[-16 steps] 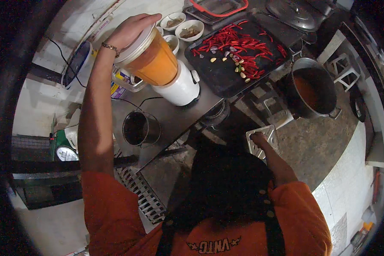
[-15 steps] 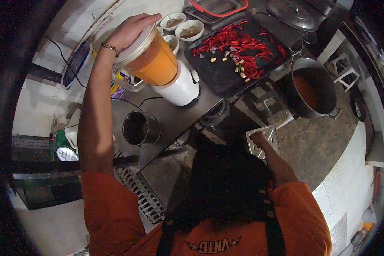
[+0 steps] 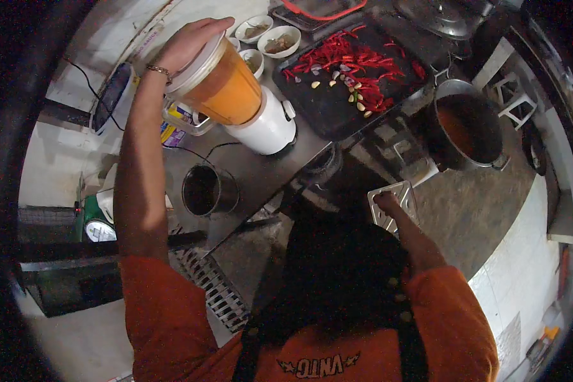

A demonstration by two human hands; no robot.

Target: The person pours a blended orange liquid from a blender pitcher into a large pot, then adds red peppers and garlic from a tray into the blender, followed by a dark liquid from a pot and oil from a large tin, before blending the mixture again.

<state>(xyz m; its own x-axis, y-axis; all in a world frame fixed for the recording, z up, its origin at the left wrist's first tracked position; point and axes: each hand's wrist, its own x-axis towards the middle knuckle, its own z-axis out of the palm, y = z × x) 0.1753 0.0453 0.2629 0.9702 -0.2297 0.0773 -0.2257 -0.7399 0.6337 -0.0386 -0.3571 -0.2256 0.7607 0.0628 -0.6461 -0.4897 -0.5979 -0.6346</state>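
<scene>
My left hand (image 3: 188, 44) rests over the white lid (image 3: 178, 81) of a blender jug (image 3: 229, 83) full of orange liquid, its fingers wrapped over the top. The jug sits on a white base (image 3: 264, 130) on a steel counter (image 3: 254, 172). To the right, a black tray (image 3: 325, 118) holds red chillies (image 3: 344, 54), garlic cloves (image 3: 360, 105) and purple onion pieces. My right hand (image 3: 385, 202) is closed at a square metal piece with cutouts (image 3: 404, 191), low on the right; what it grips is hard to make out.
Several white bowls (image 3: 279, 44) stand behind the blender. A steel pot (image 3: 205, 194) is left of centre. A large pot (image 3: 465, 124) of reddish-brown content and a white stool (image 3: 516, 102) are right. A green scale (image 3: 99, 216) stands left; a metal lid (image 3: 445, 16) lies at the back.
The whole view has shifted slightly, with the blender and tray a little higher and further left in the picture. Both my hands keep their places on the same things.
</scene>
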